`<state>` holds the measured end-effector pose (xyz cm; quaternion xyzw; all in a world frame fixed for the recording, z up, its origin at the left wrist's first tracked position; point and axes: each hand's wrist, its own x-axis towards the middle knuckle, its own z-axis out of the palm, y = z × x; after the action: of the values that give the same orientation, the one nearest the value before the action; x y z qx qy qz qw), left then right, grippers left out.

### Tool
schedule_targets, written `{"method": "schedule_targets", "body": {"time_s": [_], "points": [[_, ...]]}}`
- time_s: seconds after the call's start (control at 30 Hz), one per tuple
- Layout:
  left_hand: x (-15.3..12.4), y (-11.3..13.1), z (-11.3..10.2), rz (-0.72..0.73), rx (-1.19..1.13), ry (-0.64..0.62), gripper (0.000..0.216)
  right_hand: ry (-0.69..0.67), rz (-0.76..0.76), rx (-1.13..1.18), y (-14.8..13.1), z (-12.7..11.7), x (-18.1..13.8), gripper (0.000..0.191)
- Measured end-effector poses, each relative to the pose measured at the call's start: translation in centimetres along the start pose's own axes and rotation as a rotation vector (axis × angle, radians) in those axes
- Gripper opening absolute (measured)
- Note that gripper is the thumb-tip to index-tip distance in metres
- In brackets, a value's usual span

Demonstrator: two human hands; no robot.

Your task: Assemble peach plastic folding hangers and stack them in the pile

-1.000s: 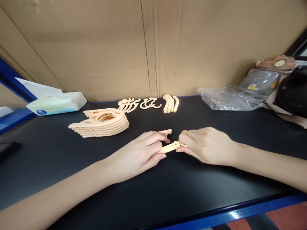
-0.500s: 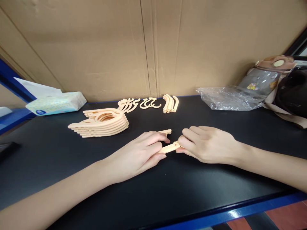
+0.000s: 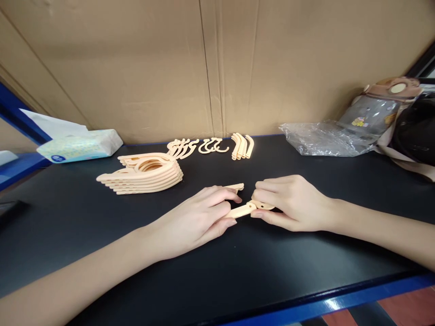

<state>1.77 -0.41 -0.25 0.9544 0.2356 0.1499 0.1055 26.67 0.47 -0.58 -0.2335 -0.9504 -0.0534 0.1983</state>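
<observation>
Cream plastic shows between the two hands near the middle of the black surface (image 3: 220,280): the left hand (image 3: 204,215) pinches a slim bar (image 3: 240,211) between thumb and fingers, while the right hand (image 3: 295,203) grips a short end piece (image 3: 263,206) that meets the bar's tip. Another cream end (image 3: 235,186) pokes out past the left fingers; whether it is the same part I can't tell, as the hand hides the middle. Beyond the left hand sits a stack of cream frames (image 3: 149,176), the nearest bulk on that side, and farther back against the cardboard (image 3: 136,68) lie a cluster of curved pieces (image 3: 182,148), some hooks (image 3: 213,146) and a row of bent bars (image 3: 242,146). A tissue pack (image 3: 81,145) occupies the far left, one sheet pulled up. At the far right, a crumpled clear bag (image 3: 326,138) lies in front of a see-through bottle (image 3: 370,111) with a brown lid, next to a beige strap (image 3: 408,163) and something black (image 3: 416,131). The pack bears a blue oval logo (image 3: 58,158), its lettering too small to read from here; the bottle carries a little yellowish sticker (image 3: 359,122), its picture blurred.
</observation>
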Motion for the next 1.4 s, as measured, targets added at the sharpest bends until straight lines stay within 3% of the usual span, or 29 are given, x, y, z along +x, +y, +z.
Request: {"method": "schedule_targets", "body": {"time_s": [0.23,1.4], "points": [[-0.05,-0.11,-0.02,-0.002,0.005,-0.013,0.019,0.024,0.052,0.148,0.17,0.28,-0.09,0.026],[-0.01,-0.28,0.11,0.011,0.005,-0.005,0.019,0.003,0.101,0.085,-0.24,0.22,0.02,0.028]]}}
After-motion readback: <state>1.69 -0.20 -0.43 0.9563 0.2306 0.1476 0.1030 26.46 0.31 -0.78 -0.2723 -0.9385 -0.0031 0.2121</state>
